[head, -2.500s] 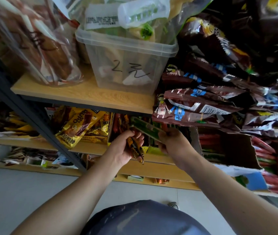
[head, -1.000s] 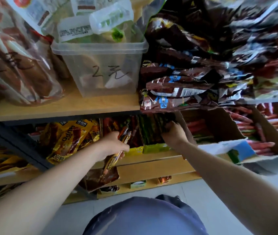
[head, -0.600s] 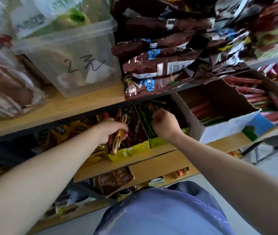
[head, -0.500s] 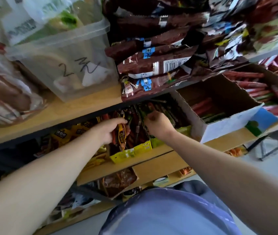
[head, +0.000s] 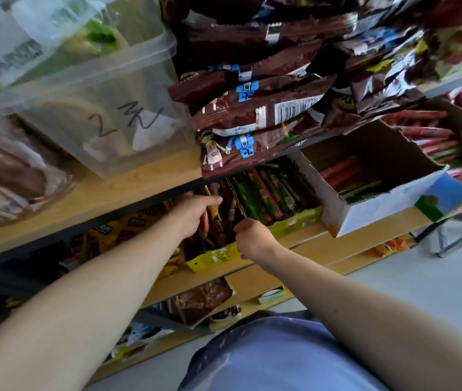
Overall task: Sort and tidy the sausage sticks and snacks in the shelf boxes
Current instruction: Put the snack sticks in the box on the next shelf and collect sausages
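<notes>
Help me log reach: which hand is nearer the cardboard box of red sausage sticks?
Right. The right hand is at the rim of the yellow box, with the green box between it and the cardboard box; the left hand reaches into the yellow box, farther left.

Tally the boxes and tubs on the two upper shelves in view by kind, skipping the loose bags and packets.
Clear plastic tub: 1
Yellow-fronted box: 1
Green-fronted box: 1
Brown cardboard boxes: 2, one with a white front, one further right, partly cut off
Total: 5
</notes>
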### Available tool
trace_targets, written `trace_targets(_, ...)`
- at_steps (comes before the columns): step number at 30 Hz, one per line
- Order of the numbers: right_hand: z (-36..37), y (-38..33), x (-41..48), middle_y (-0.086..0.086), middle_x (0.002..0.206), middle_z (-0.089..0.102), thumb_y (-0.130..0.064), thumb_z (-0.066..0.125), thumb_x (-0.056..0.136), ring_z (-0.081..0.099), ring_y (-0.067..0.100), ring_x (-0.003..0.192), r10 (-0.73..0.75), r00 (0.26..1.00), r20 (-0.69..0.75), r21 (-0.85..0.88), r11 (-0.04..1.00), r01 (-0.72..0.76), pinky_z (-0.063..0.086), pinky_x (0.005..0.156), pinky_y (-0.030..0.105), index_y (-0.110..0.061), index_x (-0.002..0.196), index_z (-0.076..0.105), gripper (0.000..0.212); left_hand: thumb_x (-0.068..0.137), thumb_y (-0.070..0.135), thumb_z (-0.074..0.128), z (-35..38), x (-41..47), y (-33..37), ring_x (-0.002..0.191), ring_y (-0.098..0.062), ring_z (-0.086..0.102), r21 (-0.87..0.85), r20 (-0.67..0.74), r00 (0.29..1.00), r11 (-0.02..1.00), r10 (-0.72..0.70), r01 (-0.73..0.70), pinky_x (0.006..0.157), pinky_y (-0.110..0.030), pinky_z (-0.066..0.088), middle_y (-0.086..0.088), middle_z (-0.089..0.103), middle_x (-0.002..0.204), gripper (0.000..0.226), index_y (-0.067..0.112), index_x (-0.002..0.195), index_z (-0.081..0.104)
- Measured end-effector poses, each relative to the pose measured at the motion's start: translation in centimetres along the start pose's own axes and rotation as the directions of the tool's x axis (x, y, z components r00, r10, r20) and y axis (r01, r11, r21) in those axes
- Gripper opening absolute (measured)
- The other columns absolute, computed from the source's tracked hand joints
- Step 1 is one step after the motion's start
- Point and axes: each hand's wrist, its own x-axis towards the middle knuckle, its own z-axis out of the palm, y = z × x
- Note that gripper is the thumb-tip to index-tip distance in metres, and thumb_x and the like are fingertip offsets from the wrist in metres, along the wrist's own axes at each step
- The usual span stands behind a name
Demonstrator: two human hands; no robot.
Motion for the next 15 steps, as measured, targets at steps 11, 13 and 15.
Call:
trace_targets(11,-0.6,0.4,0.6,0.011,0.102,0.067,-0.005,0.046,0.094,0.065,0.033,0.088,-0.04,0.999,-0.03,-0.125,0.992,0.035,0.05,0.066,0.036,-0.012,0.114,0.061,0.027,0.078,0.006,0.074,-1.6,0.5,-1.6,0.091,-0.021,0.06,0.826,0.182,0.974,0.518,0.131,-0.224,0.076,-0.032,0.051,-0.005,0.063,0.102,0.024,0.015,0.1,0.067)
trace_targets(13,-0.7,0.2,0.8,0.007,0.097,0.066,-0.008,0.047,0.094,0.064,0.029,0.083,-0.062,0.998,-0.023,-0.185,0.981,0.057,0.051,0.063,0.034,-0.016,0.114,0.061,0.026,0.08,0.002,0.07,-2.2,0.9,-2.0,0.092,-0.019,0.058,0.845,0.122,0.969,0.489,0.214,-0.214,0.077,-0.031,0.051,-0.002,0.06,0.105,0.02,0.016,0.093,0.065)
trace_targets(15,-0.4,0.2,1.1,0.004,0.094,0.067,-0.012,0.048,0.094,0.063,0.024,0.079,-0.091,0.995,0.039,-0.305,0.947,0.098,0.053,0.062,0.033,-0.021,0.116,0.06,0.027,0.078,0.006,0.073,-2.3,0.8,-2.3,0.087,-0.02,0.061,0.843,0.078,0.963,0.498,0.258,-0.202,0.076,-0.034,0.055,-0.002,0.064,0.098,0.019,0.021,0.084,0.062)
